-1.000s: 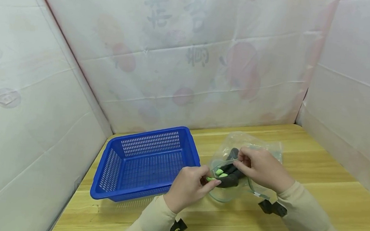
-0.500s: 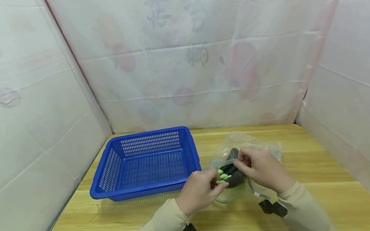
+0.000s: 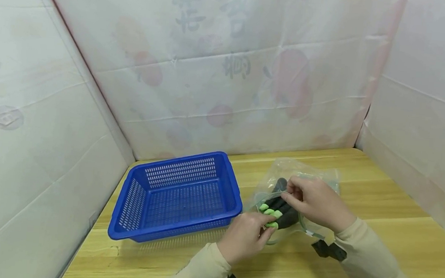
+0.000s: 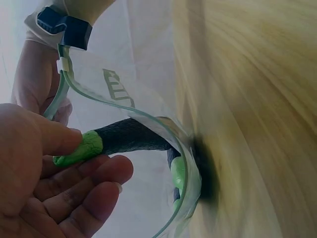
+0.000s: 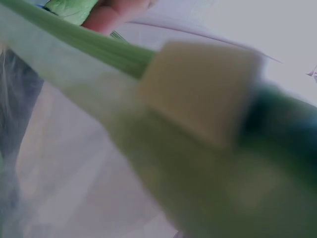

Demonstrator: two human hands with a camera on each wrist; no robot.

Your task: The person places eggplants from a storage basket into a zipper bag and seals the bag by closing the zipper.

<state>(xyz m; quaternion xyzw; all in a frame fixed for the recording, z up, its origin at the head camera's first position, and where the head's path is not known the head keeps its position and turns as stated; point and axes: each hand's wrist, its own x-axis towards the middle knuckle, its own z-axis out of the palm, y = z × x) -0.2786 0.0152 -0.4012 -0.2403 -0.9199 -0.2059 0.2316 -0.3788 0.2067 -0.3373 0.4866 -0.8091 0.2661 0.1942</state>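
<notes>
My left hand [image 3: 244,237] pinches the green stem end of a dark eggplant [image 4: 131,137] between thumb and fingers at the mouth of a clear zip bag [image 3: 288,167]. The eggplant's dark body still reaches into the bag. Several more dark eggplants with green ends [image 3: 264,207] lie inside, behind the film. My right hand [image 3: 315,204] grips the bag's upper edge and holds the mouth apart. A pale slider [image 4: 63,65] sits on the green zip strip. In the right wrist view the slider blurs and hides much.
A blue perforated plastic basket [image 3: 182,197] stands left of the bag, with nothing inside it. Both rest on a wooden table [image 3: 378,199]. Pale printed sheets [image 3: 228,69] wall the table at the back and sides.
My left hand has moved right toward the bag, and its hold is now on an eggplant's green end at the mouth. The right hand stays in place on the bag's edge.
</notes>
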